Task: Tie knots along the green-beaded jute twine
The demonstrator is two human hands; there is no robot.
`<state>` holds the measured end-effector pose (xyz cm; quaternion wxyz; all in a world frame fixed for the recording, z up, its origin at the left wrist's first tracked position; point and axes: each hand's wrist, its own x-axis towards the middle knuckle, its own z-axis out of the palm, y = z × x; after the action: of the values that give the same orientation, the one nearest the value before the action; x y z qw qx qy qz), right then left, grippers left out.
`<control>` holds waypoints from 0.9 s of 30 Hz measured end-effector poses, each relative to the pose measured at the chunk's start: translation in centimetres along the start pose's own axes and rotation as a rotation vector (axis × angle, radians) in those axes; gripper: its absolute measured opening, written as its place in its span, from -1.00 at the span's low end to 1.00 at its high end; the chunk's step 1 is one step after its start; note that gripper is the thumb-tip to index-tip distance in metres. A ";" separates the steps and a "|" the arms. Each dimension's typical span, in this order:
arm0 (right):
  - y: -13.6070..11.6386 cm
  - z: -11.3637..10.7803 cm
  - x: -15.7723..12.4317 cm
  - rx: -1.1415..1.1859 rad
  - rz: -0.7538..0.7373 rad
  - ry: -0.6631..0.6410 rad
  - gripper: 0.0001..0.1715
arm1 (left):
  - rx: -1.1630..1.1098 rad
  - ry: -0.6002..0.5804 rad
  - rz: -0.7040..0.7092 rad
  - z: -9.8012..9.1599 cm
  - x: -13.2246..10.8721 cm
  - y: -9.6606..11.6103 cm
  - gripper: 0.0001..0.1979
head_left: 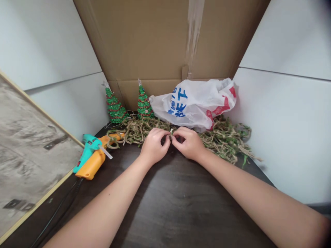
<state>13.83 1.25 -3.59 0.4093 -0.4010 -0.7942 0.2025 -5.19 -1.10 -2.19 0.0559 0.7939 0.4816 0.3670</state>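
Note:
My left hand (156,145) and my right hand (188,143) meet at the middle of the view, thumbs and fingertips pinched together. Between them is a small item (171,134), pale at its top; it is too small to make out. Just behind my hands lies a tangle of brown twine with green bits, one heap (137,129) to the left and another (224,137) to the right. A white plastic bag (196,103) with blue and red print rests on the back of the tangle.
Two green beaded trees (115,106) stand at the back left. A teal and orange glue gun (89,155) lies left on the dark table (181,206), its cord running forward. A framed board (33,148) leans at far left. Cardboard (144,41) and white panels (284,127) enclose the table.

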 end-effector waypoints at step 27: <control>-0.2 -0.1 0.0 -0.178 0.084 -0.032 -0.87 | 0.051 -0.033 -0.080 0.0 0.3 0.0 -0.83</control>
<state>13.85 1.10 -3.40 0.3503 -0.4654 -0.7980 0.1545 -5.13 -0.83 -2.09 0.0582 0.7812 0.5212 0.3387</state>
